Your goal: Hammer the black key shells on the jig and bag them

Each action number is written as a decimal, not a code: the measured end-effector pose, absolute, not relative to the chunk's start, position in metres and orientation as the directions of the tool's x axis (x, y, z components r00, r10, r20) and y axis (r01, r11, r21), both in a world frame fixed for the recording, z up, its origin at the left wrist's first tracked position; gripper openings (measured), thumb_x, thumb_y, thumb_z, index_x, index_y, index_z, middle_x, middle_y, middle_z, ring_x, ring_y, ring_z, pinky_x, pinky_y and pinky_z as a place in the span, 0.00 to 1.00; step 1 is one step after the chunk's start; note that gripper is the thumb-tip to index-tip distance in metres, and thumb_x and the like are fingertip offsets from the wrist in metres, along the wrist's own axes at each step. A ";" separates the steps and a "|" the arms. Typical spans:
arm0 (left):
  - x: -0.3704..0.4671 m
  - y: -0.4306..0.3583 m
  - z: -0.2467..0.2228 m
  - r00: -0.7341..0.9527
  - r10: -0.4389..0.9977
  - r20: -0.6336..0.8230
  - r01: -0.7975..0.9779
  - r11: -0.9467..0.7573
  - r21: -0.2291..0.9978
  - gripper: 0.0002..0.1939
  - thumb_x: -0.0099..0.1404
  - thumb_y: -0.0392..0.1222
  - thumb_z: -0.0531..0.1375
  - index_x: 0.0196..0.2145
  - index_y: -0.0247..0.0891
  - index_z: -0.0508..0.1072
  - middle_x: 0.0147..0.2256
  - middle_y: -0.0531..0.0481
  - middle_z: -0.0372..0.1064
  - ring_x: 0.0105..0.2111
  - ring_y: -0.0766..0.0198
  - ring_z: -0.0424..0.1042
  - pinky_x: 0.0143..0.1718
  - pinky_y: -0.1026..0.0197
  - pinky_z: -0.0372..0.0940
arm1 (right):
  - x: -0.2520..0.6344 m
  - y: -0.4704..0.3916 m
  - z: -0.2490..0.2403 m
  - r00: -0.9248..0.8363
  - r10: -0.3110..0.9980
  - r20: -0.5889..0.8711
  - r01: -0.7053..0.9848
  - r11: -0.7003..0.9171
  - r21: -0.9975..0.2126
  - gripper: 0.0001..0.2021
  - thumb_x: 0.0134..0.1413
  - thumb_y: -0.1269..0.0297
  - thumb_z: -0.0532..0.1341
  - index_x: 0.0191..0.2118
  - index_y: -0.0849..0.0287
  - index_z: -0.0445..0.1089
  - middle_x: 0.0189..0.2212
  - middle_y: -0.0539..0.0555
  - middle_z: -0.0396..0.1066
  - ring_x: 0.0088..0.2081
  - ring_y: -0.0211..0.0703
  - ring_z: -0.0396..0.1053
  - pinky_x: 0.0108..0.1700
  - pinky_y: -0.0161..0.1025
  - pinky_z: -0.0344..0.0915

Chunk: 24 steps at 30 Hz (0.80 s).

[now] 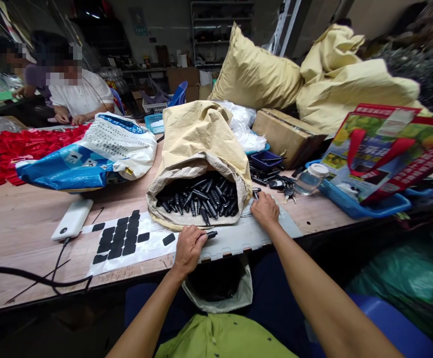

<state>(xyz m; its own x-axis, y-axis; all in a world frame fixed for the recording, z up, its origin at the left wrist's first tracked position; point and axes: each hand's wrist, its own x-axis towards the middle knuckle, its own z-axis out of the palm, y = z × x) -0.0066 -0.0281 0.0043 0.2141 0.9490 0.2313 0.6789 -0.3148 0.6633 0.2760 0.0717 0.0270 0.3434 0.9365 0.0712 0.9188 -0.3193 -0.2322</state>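
A tan woven sack [201,132] lies on the table with its mouth towards me, full of black pointed tubes [201,196]. Just in front of its lower lip, my left hand [189,248] is closed around one short black tube [212,234], whose end sticks out past the thumb. At the sack's right edge, my right hand [266,211] pinches a small dark piece with a shiny end [256,193]; the fingers cover most of it. Under both hands lies a grey board [231,243]. Below the table edge hangs an open pale bag [234,298] with a dark inside.
To the left are a white sheet with black stickers [121,238], a white power bank [72,220] with a cable and a blue-white sack [89,154]. On the right stand a jar [312,178], keys [290,194] and a blue tray [365,206]. A person [78,94] sits across.
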 end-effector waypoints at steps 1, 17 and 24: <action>-0.005 -0.033 0.007 0.219 0.945 0.244 0.682 -0.326 0.655 0.14 0.74 0.46 0.53 0.38 0.42 0.77 0.37 0.48 0.72 0.41 0.56 0.67 0.46 0.53 0.61 | 0.276 0.072 0.028 0.345 0.936 0.067 0.917 -0.321 -0.235 0.16 0.65 0.65 0.54 0.55 0.62 0.67 0.51 0.65 0.69 0.53 0.56 0.67 0.50 0.46 0.61; 0.019 -0.112 -0.008 0.537 0.828 0.162 0.606 -0.512 0.609 0.15 0.72 0.40 0.56 0.54 0.45 0.70 0.42 0.46 0.73 0.40 0.58 0.75 0.41 0.58 0.70 | 0.276 0.071 0.023 0.337 0.937 0.092 0.921 -0.308 -0.239 0.15 0.65 0.65 0.54 0.53 0.62 0.67 0.50 0.65 0.70 0.52 0.57 0.67 0.49 0.46 0.61; 0.017 -0.032 0.044 -0.075 0.966 0.247 0.505 -0.177 0.845 0.12 0.68 0.49 0.60 0.42 0.39 0.74 0.30 0.51 0.70 0.27 0.64 0.68 0.31 0.62 0.66 | 0.276 0.070 0.023 0.335 0.937 0.098 0.923 -0.305 -0.233 0.15 0.65 0.65 0.54 0.53 0.62 0.67 0.49 0.65 0.70 0.52 0.56 0.67 0.50 0.45 0.60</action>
